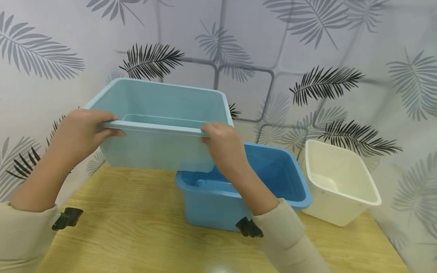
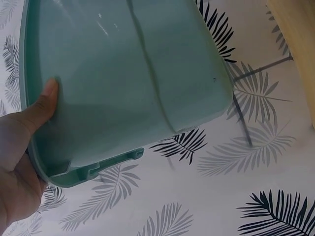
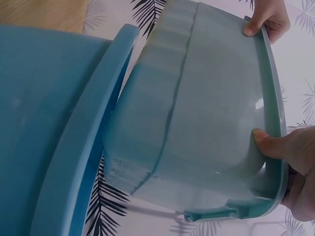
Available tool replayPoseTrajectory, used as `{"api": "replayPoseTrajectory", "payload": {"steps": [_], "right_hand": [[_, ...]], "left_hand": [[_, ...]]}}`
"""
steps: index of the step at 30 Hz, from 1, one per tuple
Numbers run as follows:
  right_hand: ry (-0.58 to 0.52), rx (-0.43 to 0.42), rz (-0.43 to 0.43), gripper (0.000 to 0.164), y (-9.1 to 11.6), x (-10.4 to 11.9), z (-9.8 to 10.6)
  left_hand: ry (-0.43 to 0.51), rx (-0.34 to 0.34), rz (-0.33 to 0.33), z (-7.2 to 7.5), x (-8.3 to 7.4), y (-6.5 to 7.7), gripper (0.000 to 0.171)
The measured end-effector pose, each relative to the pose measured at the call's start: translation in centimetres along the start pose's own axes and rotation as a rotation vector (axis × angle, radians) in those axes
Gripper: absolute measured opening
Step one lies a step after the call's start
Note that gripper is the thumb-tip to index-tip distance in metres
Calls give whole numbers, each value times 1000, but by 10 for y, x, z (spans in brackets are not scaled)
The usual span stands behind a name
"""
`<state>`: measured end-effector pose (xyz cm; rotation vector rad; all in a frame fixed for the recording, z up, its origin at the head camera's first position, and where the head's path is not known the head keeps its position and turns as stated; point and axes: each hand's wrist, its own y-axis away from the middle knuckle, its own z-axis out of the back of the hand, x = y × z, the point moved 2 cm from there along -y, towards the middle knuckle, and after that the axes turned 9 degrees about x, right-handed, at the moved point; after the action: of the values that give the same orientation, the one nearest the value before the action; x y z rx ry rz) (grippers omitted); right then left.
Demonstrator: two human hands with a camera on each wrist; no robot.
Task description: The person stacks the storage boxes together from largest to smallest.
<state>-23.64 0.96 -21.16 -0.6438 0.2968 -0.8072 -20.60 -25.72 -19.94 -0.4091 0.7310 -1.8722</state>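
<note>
A light teal plastic bin (image 1: pixel 153 146) is held up in the air by its near rim. My left hand (image 1: pixel 80 131) pinches that rim at the left end, thumb below and fingers over the top. Toward the right end of the same rim, my right hand (image 1: pixel 225 149) grips it. Both thumbs press against the bin's outer wall (image 3: pixel 221 93) in the right wrist view. Below and to the right stands a blue bin (image 1: pixel 218 210) on the table, its left part overlapped by the raised one. The inside of the teal bin that shows holds nothing.
A cream bin (image 1: pixel 336 206) stands at the right of the blue bin, close to the wall. The wooden table (image 1: pixel 129 223) runs back to a wall covering (image 1: pixel 246 49) printed with leaves. Dark wrist straps (image 1: pixel 67 218) sit on both sleeves.
</note>
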Motion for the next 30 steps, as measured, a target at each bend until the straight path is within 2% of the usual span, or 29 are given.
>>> {"api": "replayPoseTrajectory", "payload": {"steps": [7, 19, 26, 30], "right_hand": [[-3, -8, -2, 18, 10, -13, 3], [16, 8, -31, 19, 24, -33, 23], [26, 28, -40, 17, 32, -42, 32], [51, 40, -63, 19, 37, -46, 35]], "left_hand": [[16, 33, 20, -6, -13, -8, 19], [42, 0, -38, -21, -36, -20, 20], [67, 29, -30, -28, -48, -25, 21], [87, 21, -39, -32, -54, -27, 22]]}}
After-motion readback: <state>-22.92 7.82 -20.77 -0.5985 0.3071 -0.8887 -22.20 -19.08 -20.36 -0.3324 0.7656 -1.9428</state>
